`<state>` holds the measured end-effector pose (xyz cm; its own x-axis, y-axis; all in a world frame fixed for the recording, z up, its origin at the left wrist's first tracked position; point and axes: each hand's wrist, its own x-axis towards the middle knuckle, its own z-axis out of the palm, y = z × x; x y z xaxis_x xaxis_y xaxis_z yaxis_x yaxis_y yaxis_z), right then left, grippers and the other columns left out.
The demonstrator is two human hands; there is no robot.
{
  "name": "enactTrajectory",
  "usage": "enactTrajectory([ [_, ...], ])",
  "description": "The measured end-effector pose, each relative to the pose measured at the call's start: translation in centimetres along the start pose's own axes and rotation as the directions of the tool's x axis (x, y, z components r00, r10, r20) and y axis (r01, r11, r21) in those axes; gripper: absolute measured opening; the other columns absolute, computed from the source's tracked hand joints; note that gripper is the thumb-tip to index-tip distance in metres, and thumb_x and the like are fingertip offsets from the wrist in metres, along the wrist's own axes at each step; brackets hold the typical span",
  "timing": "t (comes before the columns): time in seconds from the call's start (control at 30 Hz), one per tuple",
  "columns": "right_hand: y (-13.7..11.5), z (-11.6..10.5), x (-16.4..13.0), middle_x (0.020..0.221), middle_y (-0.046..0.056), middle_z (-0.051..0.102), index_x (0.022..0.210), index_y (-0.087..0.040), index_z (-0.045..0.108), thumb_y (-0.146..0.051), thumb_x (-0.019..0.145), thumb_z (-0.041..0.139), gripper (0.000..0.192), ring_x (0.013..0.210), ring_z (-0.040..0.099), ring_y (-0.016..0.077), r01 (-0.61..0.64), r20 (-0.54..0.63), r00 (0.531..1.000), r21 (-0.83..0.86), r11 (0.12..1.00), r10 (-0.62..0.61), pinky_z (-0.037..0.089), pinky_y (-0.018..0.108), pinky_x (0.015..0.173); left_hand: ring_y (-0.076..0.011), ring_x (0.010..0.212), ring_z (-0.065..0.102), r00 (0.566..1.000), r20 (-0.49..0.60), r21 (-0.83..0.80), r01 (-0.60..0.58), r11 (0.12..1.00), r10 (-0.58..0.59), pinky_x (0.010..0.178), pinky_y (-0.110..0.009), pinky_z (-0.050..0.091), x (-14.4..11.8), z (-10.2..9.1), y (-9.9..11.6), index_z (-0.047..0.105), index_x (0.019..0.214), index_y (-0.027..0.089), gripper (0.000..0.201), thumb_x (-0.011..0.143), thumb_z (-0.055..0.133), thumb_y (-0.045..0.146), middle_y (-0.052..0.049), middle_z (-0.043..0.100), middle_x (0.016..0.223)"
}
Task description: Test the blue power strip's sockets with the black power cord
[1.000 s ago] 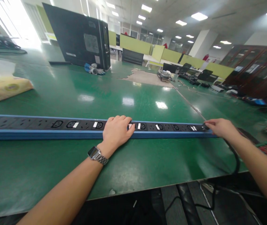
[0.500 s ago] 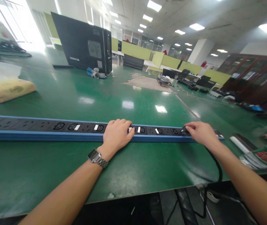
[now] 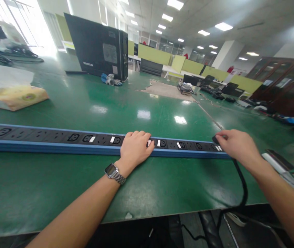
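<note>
Green bench, open office behind. Long power strip lies 9-to-3 across it. Left hand presses flat mid-strip, fingers together. Right hand pinches black plug at strip's 3 o'clock end. Plugging step; next needs aligned push.

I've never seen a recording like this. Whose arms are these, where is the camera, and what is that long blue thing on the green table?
No machine here: a person wears a camera on the head, so you look down along both bare arms. The long blue power strip with black sockets lies across the green table. The left hand, with a metal wristwatch, rests flat on the strip. The right hand pinches a black plug at the strip's right end; its black cable drops over the table edge. Farther back stand a black computer case and a yellow packet.
</note>
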<state>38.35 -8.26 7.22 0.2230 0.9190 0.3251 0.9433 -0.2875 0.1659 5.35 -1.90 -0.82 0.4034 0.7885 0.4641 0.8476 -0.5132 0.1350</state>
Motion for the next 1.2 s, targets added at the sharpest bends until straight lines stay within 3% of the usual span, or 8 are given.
enactTrajectory([
  [0.07, -0.7, -2.3, -0.4, 0.077, 0.007, 0.071, 0.093, -0.022, 0.076, -0.042, 0.083, 0.052, 0.033, 0.067, 0.062, 0.0216, 0.001, -0.077, 0.997, 0.126, 0.992, 0.009, 0.041, 0.03, 0.057, -0.0247, 0.094, 0.061, 1.0, -0.004, 0.0, 0.002, 1.0, -0.002, 0.084, -0.039, 0.038, 0.1, 0.0, 0.0, 0.067, 0.1, 0.021, 0.031, 0.091, 0.043, 0.039, -0.007, 0.07, 0.094],
  [0.17, -4.3, -4.3, -1.1, 0.071, 0.003, 0.07, 0.091, -0.023, 0.076, -0.043, 0.082, 0.055, 0.03, 0.062, 0.06, 0.0172, 0.102, 0.038, 0.992, 0.33, 0.938, -0.122, 0.04, 0.027, 0.056, -0.0254, 0.093, 0.061, 1.0, -0.009, 0.008, 0.013, 1.0, -0.012, 0.083, -0.039, 0.038, 0.1, 0.0, 0.0, 0.067, 0.099, 0.021, 0.031, 0.091, 0.043, 0.039, -0.007, 0.07, 0.095],
  [0.27, -9.3, -3.8, -1.1, 0.074, 0.001, 0.07, 0.09, -0.023, 0.075, -0.037, 0.083, 0.054, 0.027, 0.064, 0.059, 0.0147, 0.184, 0.134, 0.957, 0.404, 0.896, -0.257, 0.039, 0.025, 0.059, -0.0254, 0.093, 0.061, 1.0, -0.007, 0.011, 0.007, 1.0, -0.007, 0.082, -0.039, 0.038, 0.1, 0.0, -0.1, 0.067, 0.1, 0.021, 0.031, 0.091, 0.043, 0.04, -0.007, 0.07, 0.095],
  [0.4, -13.0, -1.8, -0.1, 0.077, 0.002, 0.07, 0.089, -0.021, 0.075, -0.034, 0.084, 0.054, 0.025, 0.066, 0.058, 0.0143, 0.198, 0.177, 0.943, 0.386, 0.901, -0.283, 0.037, 0.025, 0.059, -0.0248, 0.092, 0.061, 1.0, -0.01, 0.002, 0.005, 1.0, -0.005, 0.082, -0.039, 0.037, 0.0, 0.0, -0.1, 0.067, 0.099, 0.022, 0.03, 0.091, 0.045, 0.041, -0.006, 0.07, 0.094],
  [0.77, -14.3, -1.1, 0.3, 0.086, 0.007, 0.072, 0.09, -0.022, 0.072, -0.033, 0.086, 0.046, 0.029, 0.08, 0.064, 0.0216, 0.227, 0.168, 0.952, 0.174, 0.958, -0.256, 0.039, 0.03, 0.067, -0.0246, 0.094, 0.06, 1.0, -0.005, -0.011, 0.009, 1.0, -0.009, 0.083, -0.038, 0.037, 0.0, 0.0, 0.0, 0.067, 0.1, 0.022, 0.03, 0.091, 0.045, 0.041, -0.007, 0.07, 0.094],
  [0.93, -14.6, -1.0, 0.0, 0.087, 0.007, 0.072, 0.088, -0.022, 0.071, -0.032, 0.087, 0.045, 0.028, 0.083, 0.065, 0.022, 0.241, 0.14, 0.954, 0.169, 0.956, -0.265, 0.039, 0.03, 0.068, -0.0245, 0.094, 0.061, 1.0, -0.018, -0.019, 0.005, 1.0, -0.005, 0.083, -0.038, 0.037, -0.1, 0.0, -0.2, 0.067, 0.1, 0.022, 0.029, 0.091, 0.046, 0.04, -0.007, 0.07, 0.093],
  [1.13, -14.5, -1.1, 0.0, 0.086, 0.008, 0.071, 0.091, -0.02, 0.066, -0.033, 0.089, 0.044, 0.026, 0.079, 0.064, 0.0206, 0.344, 0.165, 0.914, 0.168, 0.924, -0.37, 0.036, 0.028, 0.065, -0.0247, 0.092, 0.061, 1.0, -0.026, -0.025, -0.005, 1.0, 0.004, 0.081, -0.039, 0.038, -0.1, 0.2, -0.2, 0.067, 0.097, 0.022, 0.029, 0.091, 0.045, 0.04, -0.007, 0.07, 0.093],
  [1.2, -14.5, -0.9, -0.1, 0.086, 0.007, 0.071, 0.091, -0.02, 0.065, -0.033, 0.09, 0.044, 0.024, 0.078, 0.063, 0.0195, 0.327, 0.194, 0.911, 0.196, 0.924, -0.363, 0.036, 0.027, 0.064, -0.0251, 0.092, 0.061, 1.0, -0.028, -0.033, -0.001, 0.999, 0.0, 0.082, -0.04, 0.039, 0.0, 0.3, -0.3, 0.067, 0.097, 0.021, 0.029, 0.09, 0.046, 0.04, -0.007, 0.07, 0.093],
])
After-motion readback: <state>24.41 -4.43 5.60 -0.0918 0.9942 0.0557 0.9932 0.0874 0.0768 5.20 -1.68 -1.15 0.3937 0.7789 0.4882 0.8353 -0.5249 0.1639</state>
